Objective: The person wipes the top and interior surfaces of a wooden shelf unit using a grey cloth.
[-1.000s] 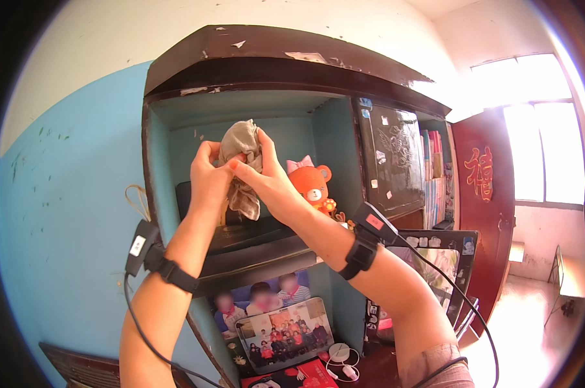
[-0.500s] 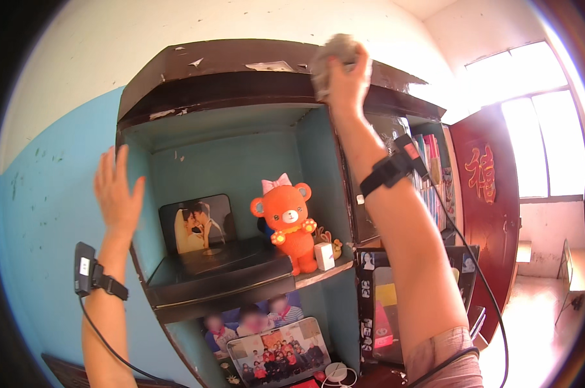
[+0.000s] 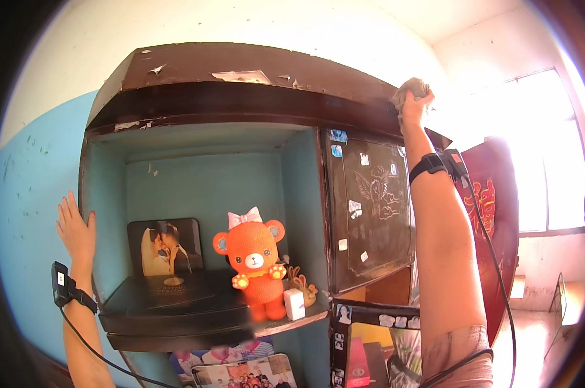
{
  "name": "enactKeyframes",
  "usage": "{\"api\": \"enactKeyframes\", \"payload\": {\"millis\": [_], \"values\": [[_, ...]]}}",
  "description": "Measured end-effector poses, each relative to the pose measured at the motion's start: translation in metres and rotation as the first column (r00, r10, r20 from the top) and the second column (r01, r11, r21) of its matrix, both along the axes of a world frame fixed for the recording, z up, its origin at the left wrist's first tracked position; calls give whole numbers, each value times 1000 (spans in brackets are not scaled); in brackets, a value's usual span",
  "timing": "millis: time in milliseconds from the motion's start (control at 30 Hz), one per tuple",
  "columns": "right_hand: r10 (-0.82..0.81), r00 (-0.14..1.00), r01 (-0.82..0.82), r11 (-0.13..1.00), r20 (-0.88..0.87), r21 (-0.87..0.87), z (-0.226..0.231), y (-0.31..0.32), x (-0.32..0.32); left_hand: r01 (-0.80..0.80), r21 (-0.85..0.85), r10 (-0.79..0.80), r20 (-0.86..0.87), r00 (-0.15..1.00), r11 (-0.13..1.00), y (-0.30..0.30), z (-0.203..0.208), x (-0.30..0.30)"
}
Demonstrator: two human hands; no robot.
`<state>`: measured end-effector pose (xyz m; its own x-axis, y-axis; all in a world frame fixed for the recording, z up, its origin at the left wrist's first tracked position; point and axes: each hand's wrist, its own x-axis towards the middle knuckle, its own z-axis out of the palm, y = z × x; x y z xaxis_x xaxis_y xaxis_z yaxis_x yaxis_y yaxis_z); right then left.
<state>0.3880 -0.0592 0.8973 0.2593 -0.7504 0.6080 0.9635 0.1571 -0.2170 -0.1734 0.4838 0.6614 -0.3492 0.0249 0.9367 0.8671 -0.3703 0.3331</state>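
High at the right, my right hand (image 3: 416, 111) grips a crumpled greyish cloth (image 3: 410, 97). The cloth lies against the dark brown top board (image 3: 240, 77) of a wooden cabinet, close to the board's right end. My left hand (image 3: 77, 234) is raised at the cabinet's left edge, its fingers spread and nothing in it. Whether its palm touches the edge, I cannot tell. Black straps with small boxes and cables sit on both wrists. Paint has peeled off the board in several spots.
On the open shelf stand an orange toy bear (image 3: 260, 262) with a pink bow, a small white box (image 3: 294, 304), a framed couple photo (image 3: 165, 247) and a flat black case (image 3: 176, 294). A stickered dark cabinet door (image 3: 373, 207) is beside it. Farther right are a red door (image 3: 499, 220) and a bright window.
My right hand has carried the cloth rightward along the top board, toward its right end. My view has shifted, bringing the dark stickered door into sight. My left hand stays by the left edge.
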Motion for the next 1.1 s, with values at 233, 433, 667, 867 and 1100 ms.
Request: {"api": "enactKeyframes", "payload": {"millis": [233, 433, 667, 867, 1100], "values": [[13, 988, 32, 959, 157, -281, 24, 47, -41, -109, 230, 138, -114, 984, 967, -35, 3, 16], [-187, 882, 340, 887, 432, -311, -2, 91, -135, 159, 545, -7, -269, 963, 823, -146, 92, 80], [-288, 911, 368, 891, 295, -267, 14, 70, -74, 175, 696, 23, -265, 964, 697, -191, 153, 115], [-315, 941, 334, 923, 125, -192, 14, 63, -76, 207, 698, -10, -276, 961, 685, -194, 153, 121], [-104, 768, 401, 847, 632, -348, 5, 139, -208, 178, 634, 35, -309, 950, 753, -196, 148, 104]]}}
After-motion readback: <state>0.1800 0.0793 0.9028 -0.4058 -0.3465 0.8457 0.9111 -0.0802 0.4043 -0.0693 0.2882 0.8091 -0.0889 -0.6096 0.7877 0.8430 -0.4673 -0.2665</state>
